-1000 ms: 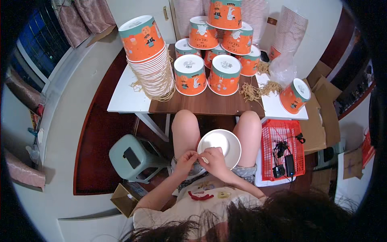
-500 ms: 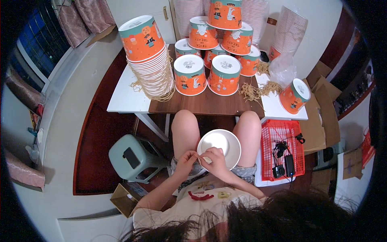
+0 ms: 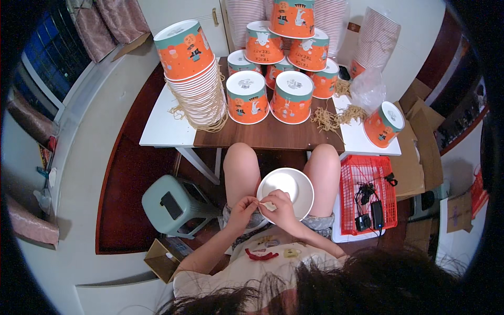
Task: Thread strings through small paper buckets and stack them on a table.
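Barely any change: hands (image 3: 282,212) together by bucket (image 3: 301,192)

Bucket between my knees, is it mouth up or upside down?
Mouth up: the bucket shows its open round rim and white inside to the camera, partly hidden by the right hand.

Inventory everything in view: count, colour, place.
Open bucket: one, white inside, between thighs
Pyramid buckets: eight visible, orange, table centre
Lone bucket: one, orange, table's right
Bucket stack: one, orange top, table's left
Rear bucket stacks: several, whitish, back
Cords: many, tan, bucket stack, table
Plastic bag: one, clear, right
Table: one, brown, white, ahead
Basket: one, red, right
Stool: one, greenish, left
Cardboard boxes: several, brown, right
Left hand, right hand: two, bare, open bucket's rim
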`<state>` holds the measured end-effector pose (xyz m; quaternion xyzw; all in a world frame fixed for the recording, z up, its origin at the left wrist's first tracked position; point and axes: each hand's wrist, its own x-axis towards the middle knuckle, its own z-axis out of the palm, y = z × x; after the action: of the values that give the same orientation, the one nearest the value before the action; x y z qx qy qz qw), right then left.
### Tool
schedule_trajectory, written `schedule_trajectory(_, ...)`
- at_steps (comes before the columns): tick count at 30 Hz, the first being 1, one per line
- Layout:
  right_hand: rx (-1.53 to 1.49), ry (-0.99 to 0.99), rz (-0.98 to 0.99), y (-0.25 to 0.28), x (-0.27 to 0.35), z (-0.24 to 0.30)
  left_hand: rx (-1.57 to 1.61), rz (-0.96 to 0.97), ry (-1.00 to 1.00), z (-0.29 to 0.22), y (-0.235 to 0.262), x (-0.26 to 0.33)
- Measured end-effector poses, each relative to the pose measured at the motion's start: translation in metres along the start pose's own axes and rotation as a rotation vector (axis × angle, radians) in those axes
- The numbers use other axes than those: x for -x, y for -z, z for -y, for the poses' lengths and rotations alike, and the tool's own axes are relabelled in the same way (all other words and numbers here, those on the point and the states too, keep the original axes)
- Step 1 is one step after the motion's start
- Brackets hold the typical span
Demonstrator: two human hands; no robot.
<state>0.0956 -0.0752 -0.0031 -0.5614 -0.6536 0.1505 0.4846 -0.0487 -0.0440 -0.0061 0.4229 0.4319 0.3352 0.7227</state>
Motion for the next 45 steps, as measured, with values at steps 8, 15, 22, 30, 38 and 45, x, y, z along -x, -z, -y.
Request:
schedule_trajectory(8, 0.054, 0.023, 0.009, 0.001, -0.002, 0.001, 0.051, 0.029, 0.054, 0.002, 0.002, -0.001)
schedule_trajectory(15, 0.041, 0.006, 0.048, 0.005, -0.003, 0.003, -0.092, 0.027, -0.028, -0.003, -0.001, 0.0)
schedule_trajectory(22, 0.032, 0.009, 0.045, 0.007, -0.004, 0.005, -0.193, 0.07, -0.107, 0.002, 0.006, -0.002)
schedule_trajectory(30, -0.283, -0.119, 0.198, 0.005, -0.006, -0.012, -0.213, 0.104, -0.08, -0.002, 0.008, -0.001)
schedule_trajectory(38, -0.299, -0.12, 0.207, 0.004, -0.007, -0.013, -0.201, 0.137, -0.094, -0.002, 0.01, -0.003)
schedule_trajectory(45, -0.339, -0.108, 0.2, 0.005, -0.007, -0.011, -0.075, 0.143, 0.014, -0.003, 0.01, -0.002)
